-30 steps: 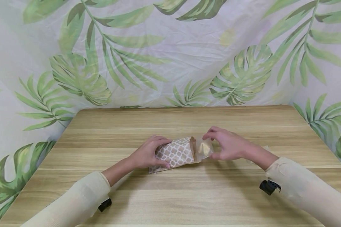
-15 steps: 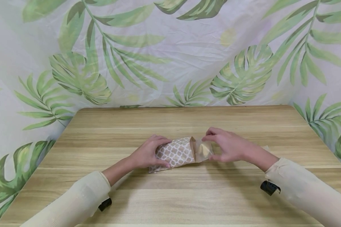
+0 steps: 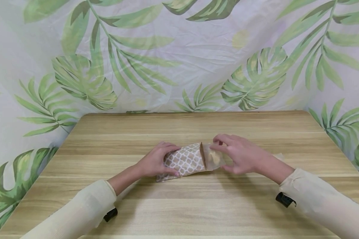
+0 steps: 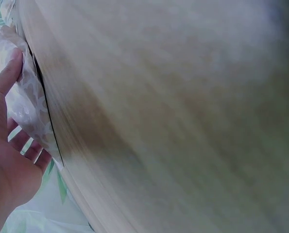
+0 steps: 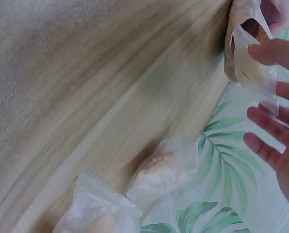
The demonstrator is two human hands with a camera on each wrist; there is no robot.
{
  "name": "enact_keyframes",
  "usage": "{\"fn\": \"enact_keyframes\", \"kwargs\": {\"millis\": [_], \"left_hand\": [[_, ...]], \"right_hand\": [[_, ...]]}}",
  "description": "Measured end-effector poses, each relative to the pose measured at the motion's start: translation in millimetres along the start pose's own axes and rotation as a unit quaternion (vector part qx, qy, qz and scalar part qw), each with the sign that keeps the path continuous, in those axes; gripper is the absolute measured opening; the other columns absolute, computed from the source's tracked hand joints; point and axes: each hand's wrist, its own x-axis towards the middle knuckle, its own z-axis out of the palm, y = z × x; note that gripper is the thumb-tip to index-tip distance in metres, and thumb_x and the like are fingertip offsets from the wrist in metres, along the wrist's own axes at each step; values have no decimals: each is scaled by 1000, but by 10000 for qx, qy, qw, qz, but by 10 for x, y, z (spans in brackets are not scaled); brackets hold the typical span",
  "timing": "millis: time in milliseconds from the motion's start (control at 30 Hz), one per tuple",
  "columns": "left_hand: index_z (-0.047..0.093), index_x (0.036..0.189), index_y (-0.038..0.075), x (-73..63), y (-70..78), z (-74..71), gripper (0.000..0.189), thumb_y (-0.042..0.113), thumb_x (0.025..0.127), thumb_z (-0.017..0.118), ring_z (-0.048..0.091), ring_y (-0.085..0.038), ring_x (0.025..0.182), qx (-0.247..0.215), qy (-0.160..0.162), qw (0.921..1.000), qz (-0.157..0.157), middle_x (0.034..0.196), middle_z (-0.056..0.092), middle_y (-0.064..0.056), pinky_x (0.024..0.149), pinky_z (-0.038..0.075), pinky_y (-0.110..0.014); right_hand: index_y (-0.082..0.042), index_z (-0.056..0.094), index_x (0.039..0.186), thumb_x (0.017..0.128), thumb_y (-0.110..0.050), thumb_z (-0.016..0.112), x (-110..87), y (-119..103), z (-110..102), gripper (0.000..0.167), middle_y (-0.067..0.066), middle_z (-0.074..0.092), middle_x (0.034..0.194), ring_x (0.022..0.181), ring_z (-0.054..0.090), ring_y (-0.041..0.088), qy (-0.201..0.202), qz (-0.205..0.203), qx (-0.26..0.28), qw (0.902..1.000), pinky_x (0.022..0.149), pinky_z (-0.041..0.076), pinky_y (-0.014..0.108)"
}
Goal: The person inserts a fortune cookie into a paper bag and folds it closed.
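A brown paper bag (image 3: 185, 160) with a white lattice pattern lies on the table, its mouth open to the right. My left hand (image 3: 157, 161) grips it, thumb along the near edge and fingers over the far edge. At the mouth sits a translucent wrapped packet (image 3: 214, 157) with something pale yellow inside. My right hand (image 3: 242, 154) pinches this packet between thumb and fingers. In the right wrist view the packet (image 5: 253, 73) stands half in the bag's opening, the thumb (image 5: 268, 52) on its face. What the bag holds deeper in is hidden.
Two more translucent packets, one with pale pieces (image 5: 161, 167) and one with a serrated edge (image 5: 98, 208), lie on the wooden table (image 3: 179, 212) by the right forearm, mostly hidden from the head view. A leaf-patterned cloth (image 3: 179, 56) hangs behind the table.
My right fingers have shifted slightly over the packet and the packet has tilted a little at the bag's mouth. My left hand has stayed in place on the bag.
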Motion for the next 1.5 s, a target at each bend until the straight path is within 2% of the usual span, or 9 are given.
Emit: {"fn": "enact_keyframes", "kwargs": {"millis": [167, 467, 600, 733, 833, 1000, 1167, 1300, 1500], "left_hand": [[59, 143, 3, 1, -1, 1, 92, 41, 69, 97, 52, -32, 132, 35, -12, 10000, 19, 143, 60, -14, 112, 44, -52], [60, 143, 2, -3, -21, 20, 92, 42, 68, 97, 53, -32, 131, 83, 38, 9999, 117, 141, 60, -15, 112, 45, -52], [60, 142, 2, -5, -26, 26, 92, 42, 68, 97, 53, -32, 131, 78, 54, 9999, 140, 141, 61, -14, 112, 45, -52], [60, 142, 3, -3, -36, 35, 91, 42, 68, 97, 53, -31, 131, 87, 61, 9998, 157, 141, 61, -14, 112, 45, -51], [60, 142, 3, -2, -42, 40, 92, 42, 68, 97, 53, -31, 131, 92, 64, 9998, 154, 141, 61, -14, 112, 45, -51], [61, 142, 2, -6, -45, 39, 91, 42, 68, 97, 53, -31, 130, 76, 76, 9999, 136, 141, 61, -14, 111, 45, -51], [60, 142, 2, -1, -26, 27, 92, 41, 68, 97, 53, -31, 130, 78, 49, 9999, 118, 141, 61, -14, 111, 45, -51], [60, 143, 2, 0, -15, 17, 92, 41, 68, 97, 53, -31, 130, 100, 38, 9999, 96, 141, 61, -14, 111, 45, -51], [60, 142, 2, 2, -13, 11, 92, 41, 68, 97, 53, -32, 130, 116, 43, 9999, 74, 141, 61, -14, 111, 46, -51]], "right_hand": [[-4, 65, 137, 78, -27, 83, 22, 20, -2, 66, 16, 59, 133, 113, 62, 29, -130, -139, -54, 9998, 95, 56, 47], [-5, 66, 132, 82, -25, 76, 52, 4, 25, 55, 17, 60, 132, 116, 61, 33, -456, 173, -170, 9987, 97, 55, 51], [-2, 65, 136, 85, -24, 75, 78, -8, 36, 57, 17, 58, 134, 116, 62, 33, -652, 542, 380, 9957, 97, 56, 49], [3, 61, 140, 86, -16, 76, 108, -6, 44, 59, 18, 55, 136, 117, 62, 33, -719, 815, 1368, 9846, 101, 54, 50], [6, 59, 139, 83, -8, 78, 122, 14, 66, 61, 17, 55, 134, 113, 62, 30, -576, 892, 1995, 9741, 96, 56, 48], [7, 58, 135, 78, -4, 84, 123, 58, 135, 63, 15, 60, 127, 102, 61, 27, -194, 916, 2606, 9609, 76, 56, 40], [6, 60, 130, 77, -12, 92, 88, 98, 161, 65, 14, 64, 123, 101, 62, 28, 134, 968, 3042, 9476, 75, 57, 41], [4, 62, 130, 77, -15, 92, 73, 104, 146, 63, 11, 65, 123, 100, 63, 28, 285, 893, 3124, 9453, 74, 57, 37], [4, 62, 129, 78, -9, 88, 110, 92, 167, 59, 13, 65, 124, 100, 62, 26, 373, 559, 3165, 9462, 72, 57, 35]]}}
